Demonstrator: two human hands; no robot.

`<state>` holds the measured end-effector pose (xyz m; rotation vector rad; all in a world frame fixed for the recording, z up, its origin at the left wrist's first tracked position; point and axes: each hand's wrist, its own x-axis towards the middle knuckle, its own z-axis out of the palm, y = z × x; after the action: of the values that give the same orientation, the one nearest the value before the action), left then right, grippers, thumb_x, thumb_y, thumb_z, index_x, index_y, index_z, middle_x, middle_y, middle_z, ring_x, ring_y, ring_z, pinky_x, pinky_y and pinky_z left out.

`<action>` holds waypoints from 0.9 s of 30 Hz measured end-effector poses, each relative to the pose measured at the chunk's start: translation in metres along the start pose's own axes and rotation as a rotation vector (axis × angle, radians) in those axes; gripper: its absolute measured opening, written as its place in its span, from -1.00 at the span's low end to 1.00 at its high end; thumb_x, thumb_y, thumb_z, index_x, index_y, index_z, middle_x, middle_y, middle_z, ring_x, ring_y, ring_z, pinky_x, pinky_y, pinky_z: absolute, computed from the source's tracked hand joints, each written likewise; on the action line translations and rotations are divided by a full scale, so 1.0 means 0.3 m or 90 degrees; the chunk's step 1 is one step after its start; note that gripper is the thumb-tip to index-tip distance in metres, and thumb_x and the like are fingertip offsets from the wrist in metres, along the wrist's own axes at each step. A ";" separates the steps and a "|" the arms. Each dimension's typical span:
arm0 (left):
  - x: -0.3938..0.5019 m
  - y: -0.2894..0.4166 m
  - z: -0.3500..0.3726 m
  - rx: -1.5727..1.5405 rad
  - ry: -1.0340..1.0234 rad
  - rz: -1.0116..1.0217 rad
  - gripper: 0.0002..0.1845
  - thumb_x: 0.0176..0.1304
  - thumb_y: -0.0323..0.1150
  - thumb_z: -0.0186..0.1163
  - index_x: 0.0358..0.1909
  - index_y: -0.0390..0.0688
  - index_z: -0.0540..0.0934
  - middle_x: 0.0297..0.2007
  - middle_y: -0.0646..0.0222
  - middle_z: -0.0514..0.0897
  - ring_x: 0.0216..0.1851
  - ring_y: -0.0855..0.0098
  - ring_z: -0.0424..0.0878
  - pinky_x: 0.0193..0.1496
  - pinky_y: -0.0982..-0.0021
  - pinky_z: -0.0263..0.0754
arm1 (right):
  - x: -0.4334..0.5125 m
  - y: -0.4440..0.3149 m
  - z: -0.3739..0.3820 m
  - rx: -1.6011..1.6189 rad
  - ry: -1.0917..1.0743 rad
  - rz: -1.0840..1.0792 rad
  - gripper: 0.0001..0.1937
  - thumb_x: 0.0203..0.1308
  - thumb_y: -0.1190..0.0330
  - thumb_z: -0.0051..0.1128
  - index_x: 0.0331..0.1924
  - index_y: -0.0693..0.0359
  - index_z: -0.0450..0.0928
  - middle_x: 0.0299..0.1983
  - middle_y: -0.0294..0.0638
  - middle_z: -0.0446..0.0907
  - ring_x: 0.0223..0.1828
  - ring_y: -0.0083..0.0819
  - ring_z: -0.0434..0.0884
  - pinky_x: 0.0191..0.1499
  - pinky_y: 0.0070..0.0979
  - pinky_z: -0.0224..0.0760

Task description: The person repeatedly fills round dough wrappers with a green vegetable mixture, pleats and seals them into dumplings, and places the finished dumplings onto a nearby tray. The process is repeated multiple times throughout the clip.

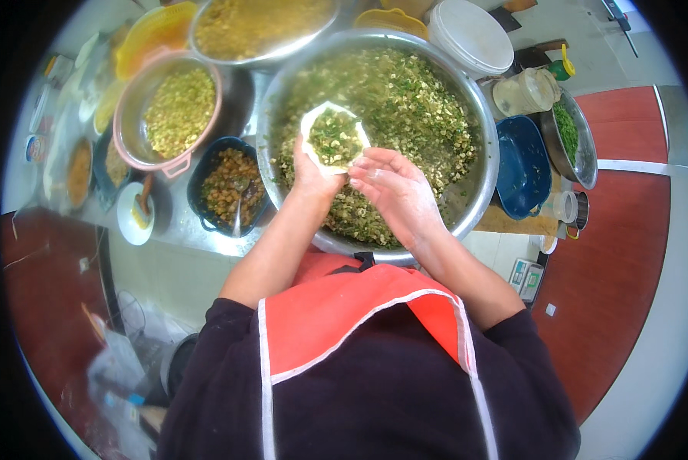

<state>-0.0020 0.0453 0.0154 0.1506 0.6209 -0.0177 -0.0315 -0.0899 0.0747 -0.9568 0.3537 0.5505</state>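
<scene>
A round white dough wrapper (pixel 325 167) rests in my left hand (pixel 315 179), which cups it from below. Chopped green and pale filling (pixel 336 138) is heaped in its middle, with the white rim showing around it. At the wrapper's lower right edge, the fingertips of my right hand (pixel 398 187) hold the rim; flour whitens these fingers. Both hands are above the near part of a large steel basin (pixel 485 123). Loose chopped filling (pixel 430 109) of the same look covers much of the basin's inside.
Left of the basin are a blue tub (pixel 197 213) of brown filling with a spoon (pixel 237 215), a pink-rimmed pot (pixel 123 132) and a white bowl (pixel 128 230). Rightward stand a blue tub (pixel 522 167), a steel bowl (pixel 588 155) of greens and a plastic jar (pixel 522 92). A lidded white bucket (pixel 473 34) stands behind.
</scene>
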 end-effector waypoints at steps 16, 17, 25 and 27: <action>-0.011 0.001 -0.007 -0.014 -0.002 -0.021 -0.51 0.30 -0.02 -0.22 0.00 -0.13 0.49 -0.03 0.23 0.56 0.00 0.14 0.50 0.14 0.05 0.35 | 0.036 0.056 -0.010 -0.282 0.078 -0.088 -0.95 0.14 0.51 0.07 -0.32 0.25 0.46 -0.37 -0.24 0.57 -0.36 -0.49 0.56 -0.20 -0.55 0.46; -0.012 -0.001 -0.008 -0.027 0.001 -0.021 -0.51 0.30 -0.01 -0.23 0.00 -0.13 0.49 -0.03 0.22 0.56 0.00 0.13 0.50 0.14 0.05 0.35 | 0.039 0.057 -0.011 -0.308 0.069 -0.133 -0.96 0.14 0.51 0.07 -0.32 0.25 0.46 -0.36 -0.23 0.57 -0.35 -0.48 0.57 -0.20 -0.54 0.46; -0.011 -0.005 -0.015 -0.020 -0.033 -0.037 -0.51 0.29 -0.01 -0.23 0.00 -0.10 0.50 -0.04 0.22 0.57 0.00 0.13 0.50 0.12 0.02 0.36 | 0.066 0.044 -0.022 0.049 0.080 -0.021 -0.91 0.12 0.57 0.06 -0.28 0.31 0.45 -0.33 -0.20 0.55 -0.33 -0.47 0.56 -0.23 -0.54 0.51; -0.010 0.000 -0.014 -0.034 -0.061 -0.051 -0.52 0.29 -0.02 -0.23 0.00 -0.11 0.50 -0.04 0.22 0.57 0.00 0.13 0.50 0.11 0.02 0.37 | 0.067 0.034 -0.021 0.058 0.050 -0.028 -0.92 0.11 0.57 0.07 -0.30 0.30 0.45 -0.34 -0.20 0.55 -0.34 -0.48 0.56 -0.23 -0.55 0.50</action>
<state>-0.0068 0.0459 0.0138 0.0724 0.5308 -0.0855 -0.0214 -0.0849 0.0542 -0.8980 0.4232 0.4546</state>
